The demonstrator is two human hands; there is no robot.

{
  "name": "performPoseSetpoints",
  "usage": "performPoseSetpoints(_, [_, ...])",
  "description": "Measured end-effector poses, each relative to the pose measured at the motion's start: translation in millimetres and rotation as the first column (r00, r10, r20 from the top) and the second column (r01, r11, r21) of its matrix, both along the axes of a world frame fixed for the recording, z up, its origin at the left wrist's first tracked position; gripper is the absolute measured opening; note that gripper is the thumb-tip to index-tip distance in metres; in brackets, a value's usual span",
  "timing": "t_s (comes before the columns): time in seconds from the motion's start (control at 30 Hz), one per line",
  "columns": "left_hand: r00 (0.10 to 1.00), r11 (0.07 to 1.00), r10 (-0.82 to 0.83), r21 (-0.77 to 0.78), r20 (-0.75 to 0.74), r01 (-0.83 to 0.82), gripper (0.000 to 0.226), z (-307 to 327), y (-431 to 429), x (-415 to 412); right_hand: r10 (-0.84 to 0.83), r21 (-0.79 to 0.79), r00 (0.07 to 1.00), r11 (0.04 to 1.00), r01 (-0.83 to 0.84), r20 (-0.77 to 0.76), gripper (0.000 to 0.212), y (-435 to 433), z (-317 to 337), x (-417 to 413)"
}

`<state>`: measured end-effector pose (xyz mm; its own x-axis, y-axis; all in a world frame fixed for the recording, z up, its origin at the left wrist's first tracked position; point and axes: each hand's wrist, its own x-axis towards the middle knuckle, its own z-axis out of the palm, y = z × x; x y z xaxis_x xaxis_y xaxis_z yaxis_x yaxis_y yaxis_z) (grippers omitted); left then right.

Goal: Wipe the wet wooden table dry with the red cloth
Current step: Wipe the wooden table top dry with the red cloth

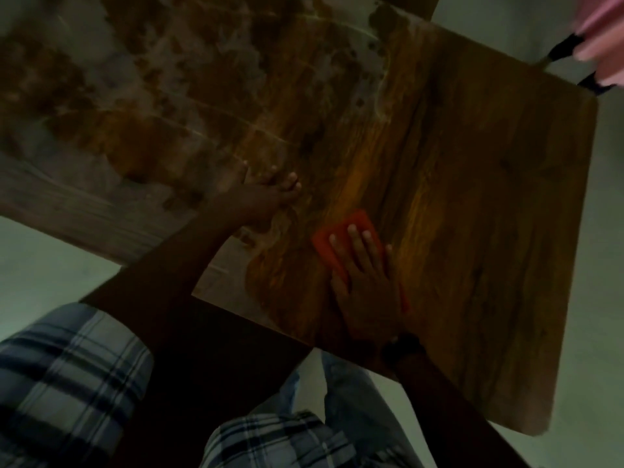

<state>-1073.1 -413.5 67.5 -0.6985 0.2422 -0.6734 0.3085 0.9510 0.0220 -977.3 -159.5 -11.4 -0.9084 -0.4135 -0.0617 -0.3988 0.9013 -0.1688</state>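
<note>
The wooden table [472,197] fills most of the head view, seen dim and tilted. Its left and far parts carry pale wet patches and streaks [175,72]; the right part looks plain brown. A folded red cloth [341,236] lies flat near the table's near edge. My right hand [366,285] presses down on the cloth with fingers spread, covering most of it. My left hand [266,197] rests flat on the wet wood just left of the cloth, fingers apart, holding nothing.
A pink blurred object [601,38] with black parts hangs past the table's far right corner. Pale floor [50,265] surrounds the table. My plaid sleeve [67,376] and jeans [354,390] fill the bottom of the view.
</note>
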Motion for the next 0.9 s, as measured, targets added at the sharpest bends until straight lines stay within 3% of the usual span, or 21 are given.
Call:
performPoseSetpoints(0.23, [1.0, 1.0, 0.021, 0.01, 0.007, -0.021, 0.085, 0, 0, -3, -0.225, -0.03, 0.974, 0.974, 0.224, -0.001, 0.061, -65, -9, -69])
performPoseSetpoints(0.57, [0.999, 0.999, 0.034, 0.007, -0.01, -0.034, 0.079, 4, 8, -6, -0.086, -0.055, 0.996, 0.995, 0.084, -0.028, 0.061, -28, 1, -12])
performPoseSetpoints(0.73, [0.997, 0.997, 0.071, 0.035, 0.017, -0.071, 0.064, 5, 11, -18, -0.182, -0.011, 0.983, 0.983, 0.183, 0.018, 0.067, -34, -6, -92])
performPoseSetpoints(0.9, [0.997, 0.998, 0.054, 0.037, 0.054, -0.056, 0.068, 0, 7, -21, -0.233, -0.009, 0.969, 0.972, 0.235, 0.078, 0.071, -35, -6, -194])
